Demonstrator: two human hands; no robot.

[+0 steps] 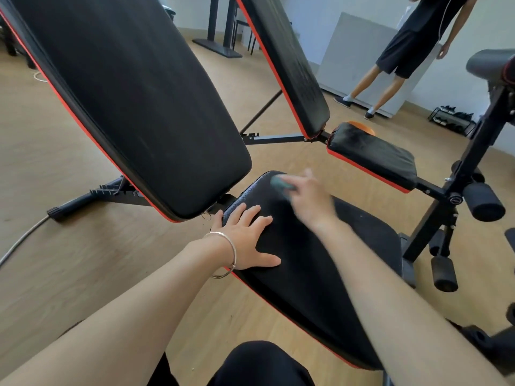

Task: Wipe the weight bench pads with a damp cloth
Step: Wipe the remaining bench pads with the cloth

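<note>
Cloth point(280, 183): teal, bunched small, lay on the far corner of the near seat pad point(306, 274), close to the lower end of the backrest pad point(133, 101).
Right hand point(309, 199): reached across the seat pad, curled over the cloth and gripped it against the black cover; too blurred for finer finger detail.
Left hand point(245, 240): lay palm down on the left part of the seat pad, fingers straight and spread, thumb out to the right; held nothing.
Bracelet point(232, 252): thin and silver, hung round the left wrist.
Seat pad: black with red trim, sloped toward the camera and ended near a dark-clad knee point(259, 363).
Backrest pad: black and red-edged, stood tilted up and away to the left, parted from the seat pad by a narrow gap.
Second bench point(289, 65): stood beyond with backrest raised, its small seat point(370, 154) to the right, well apart from both hands.
Foam rollers point(483, 201): black, stuck out from the upright frame at right.
Bystander point(404, 51): stood by the far wall in dark shorts, beside a pale leaning board point(359, 59).
Floor point(69, 246): light wood, carried a grey cable point(25, 238) at left.
</note>
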